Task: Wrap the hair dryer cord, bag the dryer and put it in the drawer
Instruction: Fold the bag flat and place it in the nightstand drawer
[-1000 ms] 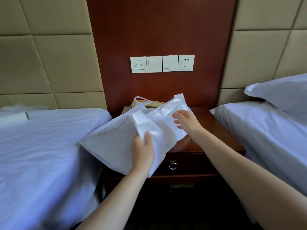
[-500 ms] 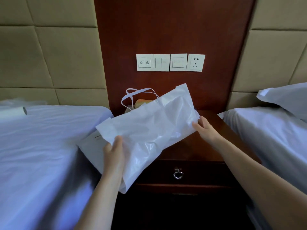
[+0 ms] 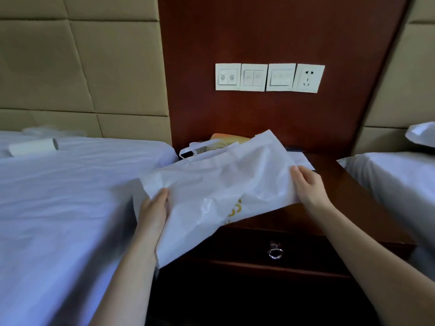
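A white bag (image 3: 223,189) with loop handles and a faint yellow print is stretched out over the dark wooden nightstand (image 3: 341,198). My left hand (image 3: 154,208) grips its lower left edge, thumb on top. My right hand (image 3: 308,187) holds its right edge. The bag looks flat. No hair dryer or cord shows; what is inside the bag, if anything, is hidden. Below the bag, the nightstand drawer (image 3: 306,252) is closed, with a metal ring pull (image 3: 275,252).
A white-sheeted bed (image 3: 58,208) lies at left with a white cylinder (image 3: 33,147) on it. Another bed (image 3: 395,180) and pillow sit at right. Behind the bag stands a yellowish object (image 3: 226,138). Wall switches and a socket (image 3: 308,78) are above.
The bag has been unfolded and spread wide. My right hand slid from its middle to its right edge, my left hand to its left edge. The view shifted closer.
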Tool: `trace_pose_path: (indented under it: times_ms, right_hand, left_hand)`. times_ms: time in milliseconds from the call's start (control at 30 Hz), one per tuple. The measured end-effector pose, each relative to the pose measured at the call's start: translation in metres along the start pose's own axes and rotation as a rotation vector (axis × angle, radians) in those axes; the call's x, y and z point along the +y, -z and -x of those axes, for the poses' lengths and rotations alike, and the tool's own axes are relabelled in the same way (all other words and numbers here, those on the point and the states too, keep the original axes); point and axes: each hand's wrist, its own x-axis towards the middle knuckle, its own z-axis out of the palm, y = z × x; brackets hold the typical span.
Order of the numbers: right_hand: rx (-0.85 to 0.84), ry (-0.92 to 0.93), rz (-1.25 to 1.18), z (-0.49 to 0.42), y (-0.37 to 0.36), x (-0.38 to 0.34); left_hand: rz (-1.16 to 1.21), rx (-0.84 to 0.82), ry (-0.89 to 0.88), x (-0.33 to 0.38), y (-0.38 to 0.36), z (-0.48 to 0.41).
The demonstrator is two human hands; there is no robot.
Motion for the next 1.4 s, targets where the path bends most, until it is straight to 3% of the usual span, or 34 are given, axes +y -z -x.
trace_pose_path:
  times_ms: [233, 500, 667, 833, 1000, 1167, 1300, 1400]
  right_hand:
    - [0.043, 0.139, 0.184, 0.027, 0.043, 0.003]
    - [0.182, 0.069, 0.411, 0.054, 0.131, 0.006]
    - [0.253, -0.062, 0.383, 0.068, 0.15, 0.026]
    - [0.336, -0.125, 0.412, 0.076, 0.143, 0.023]
    - [0.411, -0.178, 0.303, 0.079, 0.141, 0.018]
    - [0.222, -0.094, -0.085, 0.089, 0.143, -0.001]
    - [0.16, 0.0, 0.039, 0.085, 0.14, -0.004]
    - [0.15, -0.022, 0.201, 0.071, 0.133, 0.001]
  left_hand:
    - [-0.117, -0.067, -0.026, -0.008, -0.008, 0.008]
    - [-0.289, -0.157, -0.124, -0.011, -0.059, 0.02]
    - [-0.217, -0.186, -0.108, -0.013, -0.074, 0.021]
    - [0.015, -0.28, 0.071, -0.008, -0.065, 0.034]
    - [-0.224, -0.363, -0.118, -0.022, -0.047, 0.05]
    - [-0.321, -0.217, -0.256, -0.023, -0.052, 0.054]
    - [-0.146, -0.092, -0.082, -0.02, -0.064, 0.044]
    - [-0.151, -0.118, 0.066, -0.019, -0.073, 0.037]
